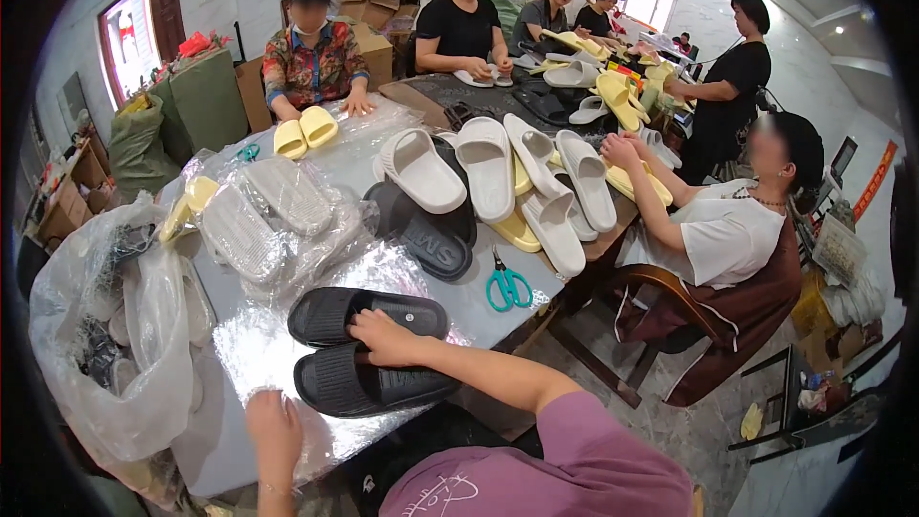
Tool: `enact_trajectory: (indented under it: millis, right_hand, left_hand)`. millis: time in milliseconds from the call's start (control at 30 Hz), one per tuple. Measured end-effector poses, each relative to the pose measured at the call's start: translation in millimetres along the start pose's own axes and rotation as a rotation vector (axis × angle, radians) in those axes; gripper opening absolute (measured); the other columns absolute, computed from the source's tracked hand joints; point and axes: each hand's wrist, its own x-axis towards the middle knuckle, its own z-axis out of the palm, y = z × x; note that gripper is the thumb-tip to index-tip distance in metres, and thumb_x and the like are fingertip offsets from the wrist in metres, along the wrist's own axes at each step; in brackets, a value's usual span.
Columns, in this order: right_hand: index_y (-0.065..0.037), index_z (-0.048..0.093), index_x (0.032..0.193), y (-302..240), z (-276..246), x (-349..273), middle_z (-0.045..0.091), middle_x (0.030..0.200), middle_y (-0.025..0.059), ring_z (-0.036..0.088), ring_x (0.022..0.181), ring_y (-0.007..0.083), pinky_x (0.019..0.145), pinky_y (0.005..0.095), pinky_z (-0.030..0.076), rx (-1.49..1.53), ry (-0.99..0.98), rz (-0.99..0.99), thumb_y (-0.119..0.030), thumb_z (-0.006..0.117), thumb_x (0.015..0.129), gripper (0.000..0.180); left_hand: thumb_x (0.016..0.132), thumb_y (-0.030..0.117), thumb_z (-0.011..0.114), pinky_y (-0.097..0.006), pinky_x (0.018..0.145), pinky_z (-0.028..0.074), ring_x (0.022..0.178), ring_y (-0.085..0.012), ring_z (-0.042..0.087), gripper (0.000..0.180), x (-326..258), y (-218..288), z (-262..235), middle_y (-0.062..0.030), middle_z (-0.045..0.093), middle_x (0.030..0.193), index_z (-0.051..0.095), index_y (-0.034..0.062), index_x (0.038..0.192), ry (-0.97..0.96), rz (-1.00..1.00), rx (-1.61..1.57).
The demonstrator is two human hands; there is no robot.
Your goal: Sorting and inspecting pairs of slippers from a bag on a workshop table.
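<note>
With right hand (386, 337) gripping, I should keep the black slippers (331, 379) aligned; left hand (275, 425), 8 o'clock of them, grip indeterminate.

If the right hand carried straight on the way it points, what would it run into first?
Most likely the farther black slipper, at its strap. The right hand seems to touch the strap's edge, though from this one view the exact depth is unclear.

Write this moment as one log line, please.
left hand: at edge of shiny film | right hand: touching black slippers | nearby: teal-handled scissors
</note>
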Motion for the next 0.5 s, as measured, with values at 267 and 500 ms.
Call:
enact_trajectory:
  millis: [267,500]
  right_hand:
    - [0.0,0.057,0.1,-3.5,-15.7,9.3,0.052,0.107,0.0139,0.048,0.104,0.0305,0.086,0.041,0.039,-0.044,-0.023,-0.069,-0.015,0.072,0.069,0.037]
    - [-0.001,0.056,0.086,-32.4,-46.7,18.0,0.052,0.105,0.0143,0.048,0.103,0.0312,0.085,0.0409,0.039,0.008,-0.014,-0.23,-0.01,0.069,0.066,0.026]
  left_hand:
    - [0.089,0.013,0.045,-0.055,0.113,0.012,0.138,-0.0347,0.026,0.051,37.8,-63.6,38.4,-0.0176,0.037,0.143,0.039,-0.0003,0.137,0.067,0.152,0.257]
    - [0.091,0.016,0.042,-0.056,0.113,0.003,0.143,-0.0383,0.009,0.057,17.0,-47.3,51.8,-0.0161,0.02,0.154,0.029,0.0013,0.145,0.068,-0.032,0.301]
